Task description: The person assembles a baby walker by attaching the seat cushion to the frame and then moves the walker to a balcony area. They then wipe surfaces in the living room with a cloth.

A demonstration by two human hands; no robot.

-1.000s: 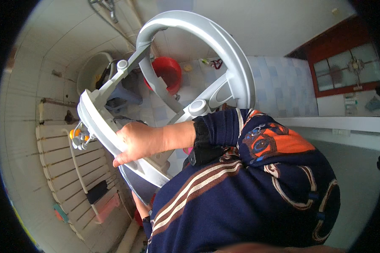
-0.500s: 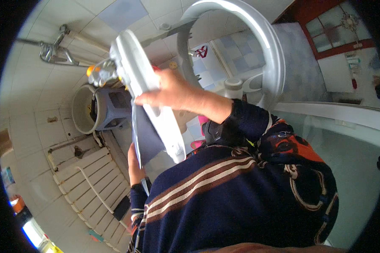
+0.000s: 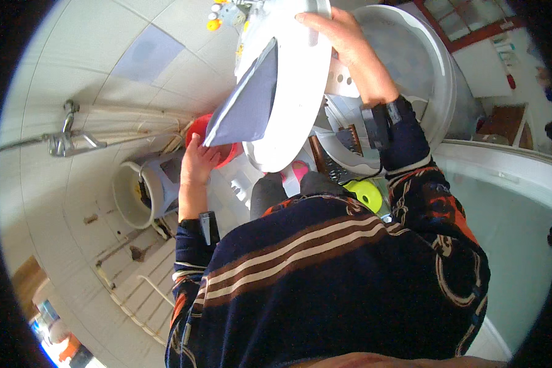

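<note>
I see right hand [image 3: 348,49] gripping white frame [image 3: 302,92], long axis near-vertical, top leaning right; left hand [image 3: 199,162] at grey flap's [image 3: 246,104] down-left-pointing corner, grip unclear.

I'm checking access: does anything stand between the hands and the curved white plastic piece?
Nothing visible separates the right hand from the curved white plastic piece; it grips the upper part. A flat blue-grey panel lies between that piece and the left hand, its lower corner at that hand.
</note>
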